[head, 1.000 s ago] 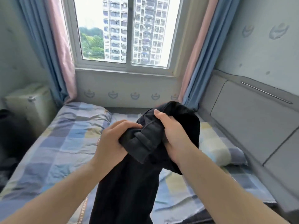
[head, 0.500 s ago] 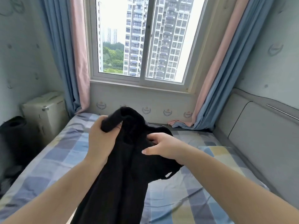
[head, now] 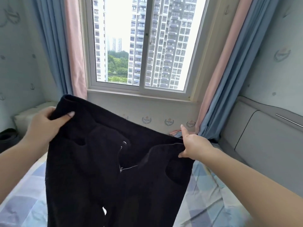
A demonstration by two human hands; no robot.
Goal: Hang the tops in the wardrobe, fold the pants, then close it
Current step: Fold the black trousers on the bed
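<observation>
Two hands, left hand (head: 43,125) and right hand (head: 193,145), pinching black pants (head: 114,169) above checked bed (head: 205,202).

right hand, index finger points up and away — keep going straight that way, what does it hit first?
Probably the wall under the window, near the crest decals. The right hand pinches the black pants waistband, index finger raised toward that wall. Nothing visible lies between, though depth is unclear.

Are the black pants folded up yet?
No, spread out. The left hand and right hand hold the pants wide by the waistband, legs hanging over the bed.
</observation>
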